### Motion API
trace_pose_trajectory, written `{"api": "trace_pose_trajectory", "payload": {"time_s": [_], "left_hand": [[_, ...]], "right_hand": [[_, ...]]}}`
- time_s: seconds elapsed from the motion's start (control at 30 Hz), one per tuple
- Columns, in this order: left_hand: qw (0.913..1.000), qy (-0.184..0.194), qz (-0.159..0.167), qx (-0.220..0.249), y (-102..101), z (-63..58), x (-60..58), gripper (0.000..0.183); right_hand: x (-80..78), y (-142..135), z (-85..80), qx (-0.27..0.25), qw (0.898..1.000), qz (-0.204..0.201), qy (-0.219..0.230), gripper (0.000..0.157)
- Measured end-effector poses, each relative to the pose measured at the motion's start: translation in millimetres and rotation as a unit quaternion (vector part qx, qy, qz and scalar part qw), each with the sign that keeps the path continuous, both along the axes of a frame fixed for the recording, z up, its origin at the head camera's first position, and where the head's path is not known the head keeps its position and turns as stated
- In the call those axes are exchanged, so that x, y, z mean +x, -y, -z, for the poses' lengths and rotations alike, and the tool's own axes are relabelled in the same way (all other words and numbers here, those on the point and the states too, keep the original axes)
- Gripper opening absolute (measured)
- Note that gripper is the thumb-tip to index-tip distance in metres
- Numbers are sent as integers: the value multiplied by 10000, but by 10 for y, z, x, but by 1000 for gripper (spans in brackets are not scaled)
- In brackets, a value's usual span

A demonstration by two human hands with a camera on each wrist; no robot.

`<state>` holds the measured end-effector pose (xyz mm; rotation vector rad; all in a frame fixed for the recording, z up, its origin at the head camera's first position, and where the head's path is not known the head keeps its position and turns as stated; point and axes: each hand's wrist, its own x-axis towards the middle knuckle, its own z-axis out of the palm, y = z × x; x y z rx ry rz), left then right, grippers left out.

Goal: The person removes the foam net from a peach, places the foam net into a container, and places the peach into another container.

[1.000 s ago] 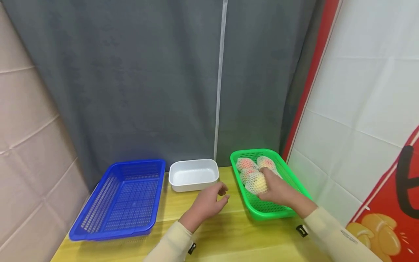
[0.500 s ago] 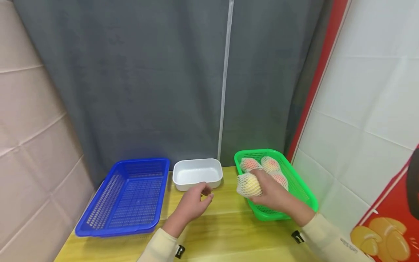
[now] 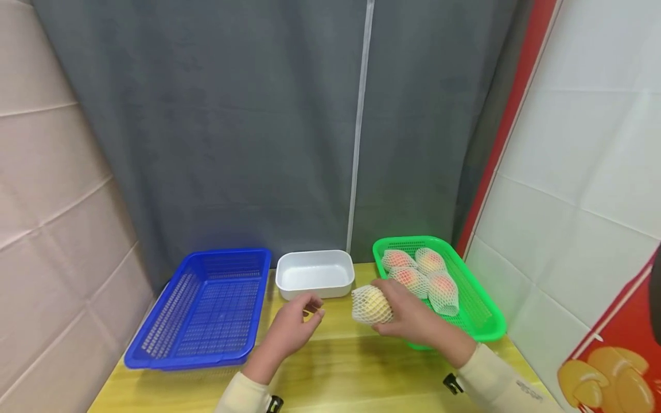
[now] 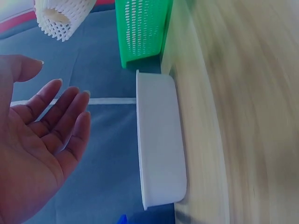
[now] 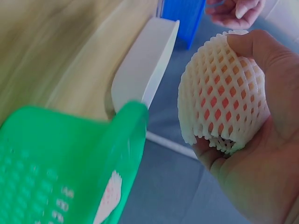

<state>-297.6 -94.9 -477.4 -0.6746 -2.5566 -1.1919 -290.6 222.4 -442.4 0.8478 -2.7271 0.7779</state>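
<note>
A yellow-and-red round fruit in a white foam net [image 3: 372, 305] is gripped by my right hand [image 3: 413, 315], thumb on one side and fingers round the other. In the right wrist view, red shows through the mesh of this netted fruit [image 5: 222, 93]. It is in the air, left of the green basket [image 3: 488, 312]. Several more netted fruits [image 3: 442, 291] lie in that basket. My left hand [image 3: 291, 326] hovers in front of the white tray, holding nothing. The left wrist view has the left hand [image 4: 42, 140] palm up, its fingers loosely bent.
A white rectangular tray [image 3: 315, 291] stands on the wooden table [image 3: 330, 373] between the two baskets. To its left is a blue mesh basket [image 3: 212, 321] with nothing in it. A grey curtain [image 3: 232, 126] hangs behind, and white walls flank both sides.
My right hand has lifted the netted fruit out of the green basket and carried it left. My left hand has drawn left and slightly nearer. The head view has turned slightly left.
</note>
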Motion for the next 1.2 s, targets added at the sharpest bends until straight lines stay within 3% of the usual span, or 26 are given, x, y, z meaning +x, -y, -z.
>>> {"api": "trace_pose_trajectory", "payload": {"time_s": [0.3, 0.67, 1.2], "left_hand": [[9992, 28, -236, 311, 150, -26, -4, 15], [9998, -51, -101, 185, 251, -41, -19, 13], [9999, -60, 4, 120, 280, 8, -94, 12]], "right_hand": [[5, 307, 85, 147, 9985, -449, -271, 86], [21, 642, 228, 124, 9974, -669, -253, 88], [-74, 836, 463, 240, 9979, -589, -124, 91]]}}
